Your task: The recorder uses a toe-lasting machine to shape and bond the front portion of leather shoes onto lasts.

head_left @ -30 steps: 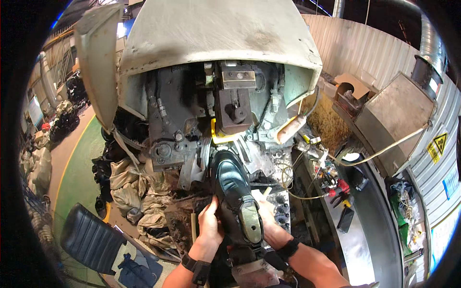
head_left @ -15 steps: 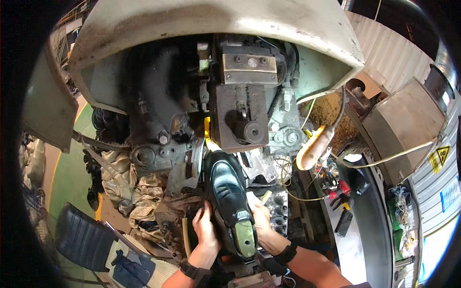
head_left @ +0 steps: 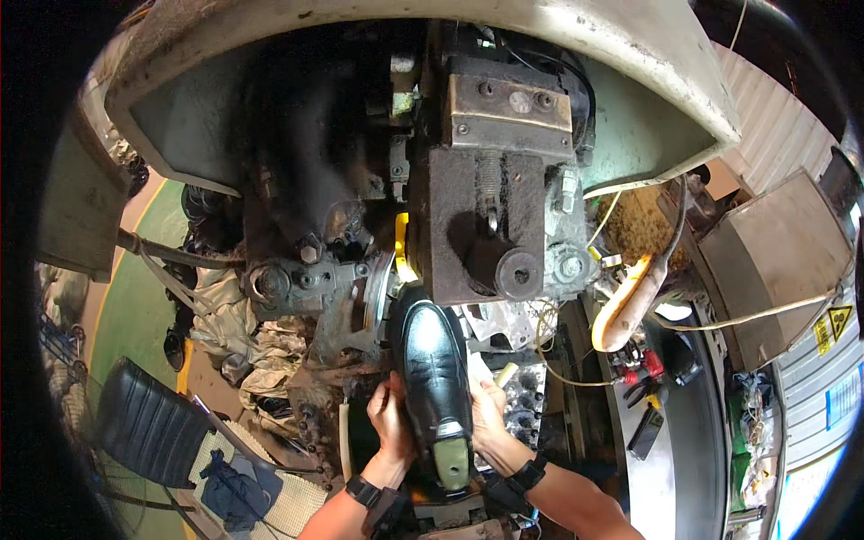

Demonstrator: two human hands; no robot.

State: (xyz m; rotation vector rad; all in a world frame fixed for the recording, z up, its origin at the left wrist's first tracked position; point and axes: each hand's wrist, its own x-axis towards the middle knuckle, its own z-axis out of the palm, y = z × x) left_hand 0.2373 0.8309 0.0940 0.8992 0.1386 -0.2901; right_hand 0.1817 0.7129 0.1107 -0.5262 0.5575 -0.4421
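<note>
The left hand [head_left: 393, 423] and the right hand [head_left: 486, 416] are pressing in on opposite sides of a glossy black shoe [head_left: 434, 378], fingers wrapped against its flanks so that both hands are clamped on it, with the shoe filling the gap between the palms. The shoe is lying toe-away from the person, its toe cap pointing up toward the big grimy machine [head_left: 490, 225] just beyond the fingertips, and its open back, showing a greenish last [head_left: 453, 459], is sitting nearest the wrists. The toe is reaching close under the dark metal block [head_left: 481, 216] of the machine head; whether it is actually touching the steel there is hard to tell, since the block is shadowing the tip. Both wrists are wearing dark bands, the left one [head_left: 362, 490] and the right one [head_left: 531, 470]. To the left of the left hand, crumpled pale rags [head_left: 252, 351] are lying heaped against the machine base, and farther down on that side a black padded seat [head_left: 144, 423] is standing. To the right of the right hand, an upturned shoe sole [head_left: 625, 301] with a tan edge is leaning up beside a dark workbench [head_left: 684, 423], where red-handled tools [head_left: 639, 367] are lying.
</note>
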